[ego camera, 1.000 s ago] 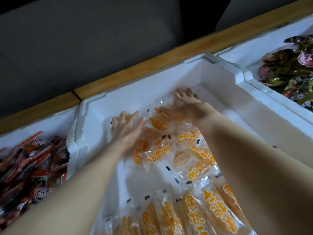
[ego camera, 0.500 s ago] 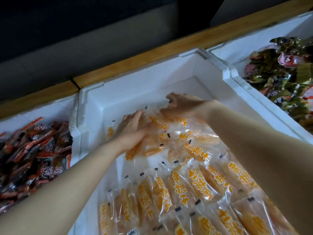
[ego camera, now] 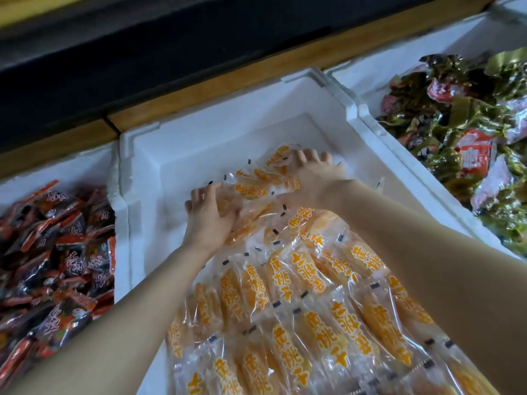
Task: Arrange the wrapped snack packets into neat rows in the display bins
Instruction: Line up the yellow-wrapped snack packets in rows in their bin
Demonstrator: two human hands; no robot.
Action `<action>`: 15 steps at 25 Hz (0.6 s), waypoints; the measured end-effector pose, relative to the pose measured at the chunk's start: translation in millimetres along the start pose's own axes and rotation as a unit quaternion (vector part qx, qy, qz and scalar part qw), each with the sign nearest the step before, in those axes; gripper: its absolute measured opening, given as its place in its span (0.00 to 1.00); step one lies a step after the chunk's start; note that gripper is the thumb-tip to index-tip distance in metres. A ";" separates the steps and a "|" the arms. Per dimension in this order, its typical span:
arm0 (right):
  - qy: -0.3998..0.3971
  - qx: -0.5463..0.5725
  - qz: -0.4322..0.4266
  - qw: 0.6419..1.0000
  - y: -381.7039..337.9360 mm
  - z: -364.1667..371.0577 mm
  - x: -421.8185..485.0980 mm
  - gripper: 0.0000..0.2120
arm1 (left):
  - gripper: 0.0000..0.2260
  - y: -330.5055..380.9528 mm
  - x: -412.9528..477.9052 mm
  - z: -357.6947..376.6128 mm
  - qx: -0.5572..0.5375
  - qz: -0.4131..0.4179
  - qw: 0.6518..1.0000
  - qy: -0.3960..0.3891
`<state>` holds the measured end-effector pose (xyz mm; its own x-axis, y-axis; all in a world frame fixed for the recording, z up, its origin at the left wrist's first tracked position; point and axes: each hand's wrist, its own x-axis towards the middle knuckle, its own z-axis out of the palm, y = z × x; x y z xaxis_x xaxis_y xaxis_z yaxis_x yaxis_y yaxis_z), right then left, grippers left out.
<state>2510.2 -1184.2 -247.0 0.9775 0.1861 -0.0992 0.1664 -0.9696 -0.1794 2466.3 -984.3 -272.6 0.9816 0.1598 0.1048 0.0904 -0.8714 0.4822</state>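
Clear snack packets with orange print fill the near part of the white foam bin, overlapping in rough rows. At the far end of those rows lies a loose bunch of the same orange packets. My left hand grips the bunch's left side, fingers curled over its edge and thumb on top. From the right, my right hand curls its fingers over the bunch's far edge. The bin's floor is bare white at the far left, beyond my hands.
A foam bin on the left holds a heap of red and black packets. On the right, another bin holds green and red wrapped snacks. A wooden ledge runs behind the bins, with dark space beyond it.
Both hands went from lying flat on scattered packets to closing in around them, gathering them into one bunch. The view tilted down, showing more of the near rows.
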 end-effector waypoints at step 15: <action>-0.155 0.080 -0.124 0.977 32.9 -9.2 -60.1 0.43 | 0.41 21.1 -45.8 -12.5 0.107 0.072 0.987 -0.090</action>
<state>2458.1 -1228.8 -237.9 0.8194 0.4758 -0.3196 0.3469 -0.8556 -0.3842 2421.1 -1004.3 -256.4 0.9991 -0.0420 -0.0064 -0.0386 -0.9604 0.2759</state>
